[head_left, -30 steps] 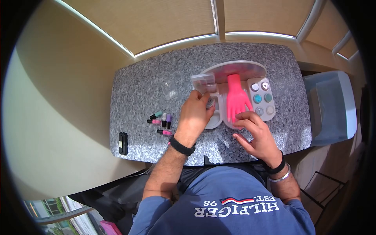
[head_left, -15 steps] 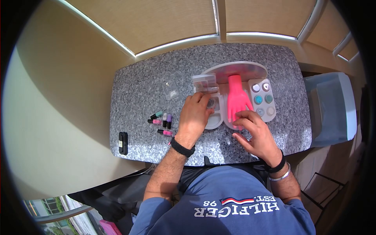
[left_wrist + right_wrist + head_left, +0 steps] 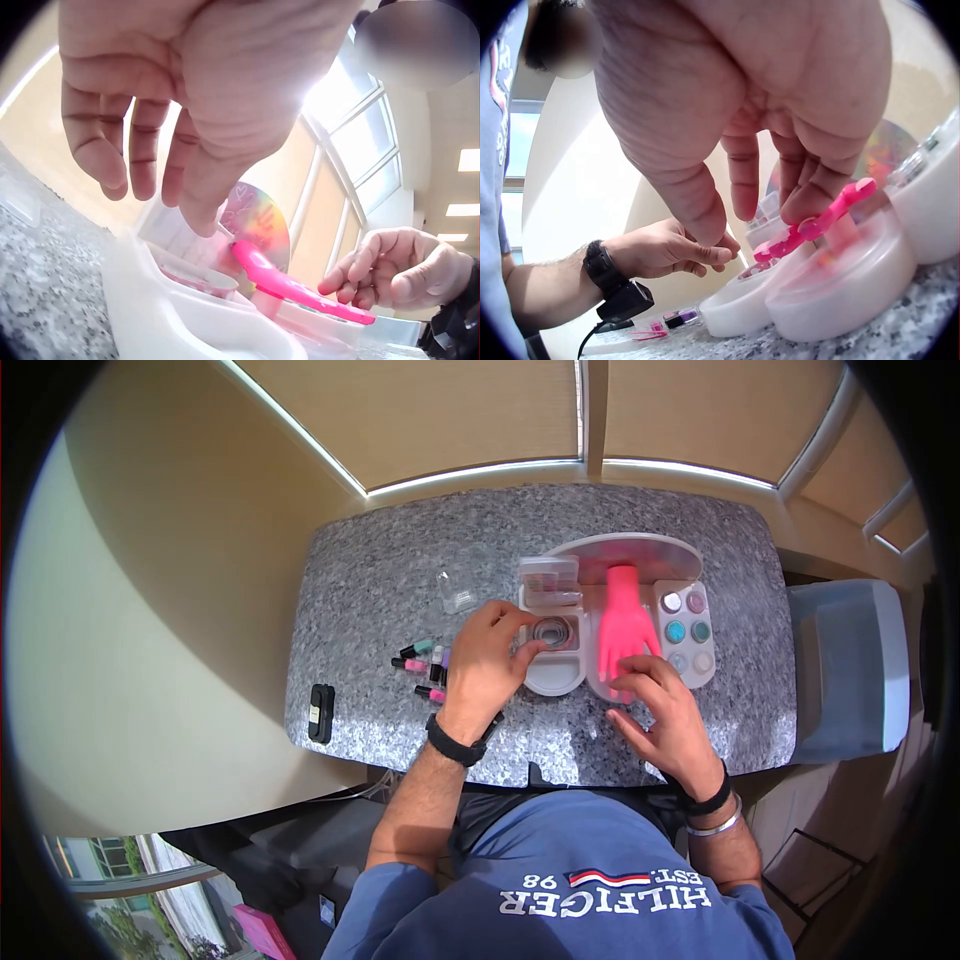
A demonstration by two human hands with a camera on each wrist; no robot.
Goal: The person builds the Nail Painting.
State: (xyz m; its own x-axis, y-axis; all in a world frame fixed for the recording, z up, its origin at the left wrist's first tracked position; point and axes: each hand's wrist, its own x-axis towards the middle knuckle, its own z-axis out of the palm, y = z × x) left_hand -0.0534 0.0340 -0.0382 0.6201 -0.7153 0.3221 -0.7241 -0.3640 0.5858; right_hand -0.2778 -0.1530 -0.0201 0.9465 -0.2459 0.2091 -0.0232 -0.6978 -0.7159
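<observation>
A white nail kit case (image 3: 556, 678) with a raised mirror lid holds a bright pink model hand (image 3: 624, 615). In the case's left compartment lies a round clear container (image 3: 551, 632). My left hand (image 3: 488, 665) hovers at the left edge of that compartment, thumb and fingers apart, with nothing between them in the left wrist view. Over the model hand's fingertips is my right hand (image 3: 668, 715), its fingers loosely bent. The right wrist view shows its fingertips right at the pink fingers (image 3: 810, 225), and the thumb stands away from them.
Several small pots (image 3: 676, 631) fill the case's right tray. Nail polish bottles (image 3: 410, 664) lie left of my left hand, with a clear plastic package (image 3: 455, 590) behind them. A black case (image 3: 321, 713) sits at the table's left. A blue bin (image 3: 850, 670) stands beyond the right edge.
My left hand has let go of the round container and drawn back to the left, uncovering it. The right hand stays over the pink fingertips. The head view has shifted slightly.
</observation>
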